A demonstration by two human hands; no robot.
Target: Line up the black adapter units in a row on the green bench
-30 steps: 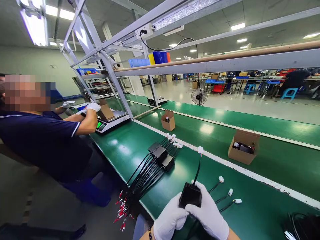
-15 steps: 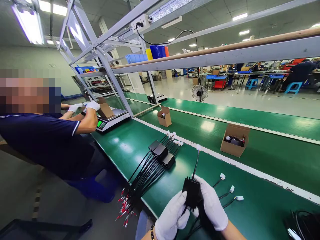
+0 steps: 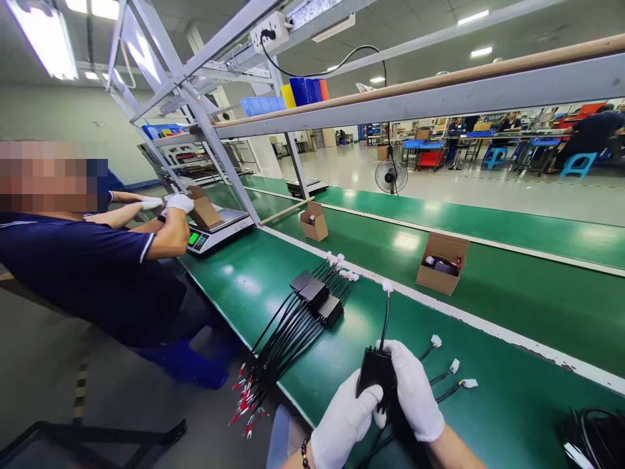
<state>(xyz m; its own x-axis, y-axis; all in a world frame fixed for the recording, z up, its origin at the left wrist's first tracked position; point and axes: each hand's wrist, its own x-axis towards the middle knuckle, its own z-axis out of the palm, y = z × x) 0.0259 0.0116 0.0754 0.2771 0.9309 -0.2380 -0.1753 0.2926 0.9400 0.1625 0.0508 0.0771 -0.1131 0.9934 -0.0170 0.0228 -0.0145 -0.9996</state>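
Observation:
In white gloves, my left hand (image 3: 346,412) and my right hand (image 3: 414,392) both grip a black box-shaped power adapter (image 3: 377,378) above the green bench. From its top a short cable rises to a white connector (image 3: 387,286). The left thumb lies across the adapter's face; the right fingers wrap its far side. Beside my right hand, cables with white plugs (image 3: 454,366) stick out on the bench, their other ends hidden by the hand. To the left lies a stack of similar black adapters (image 3: 312,293), with cables running to red-and-silver terminals (image 3: 247,404).
Open cardboard boxes (image 3: 442,264) with parts inside sit on the green belt (image 3: 527,286) beyond a white rail. At left, a gloved co-worker (image 3: 88,273) handles a carton on a scale (image 3: 219,229). A black cable coil (image 3: 593,436) lies at lower right. A shelf (image 3: 415,98) spans overhead.
The open boxes on the belt have shifted left. My left thumb has moved across the adapter's face. Both hands still hold the adapter, and the camera view has tilted slightly.

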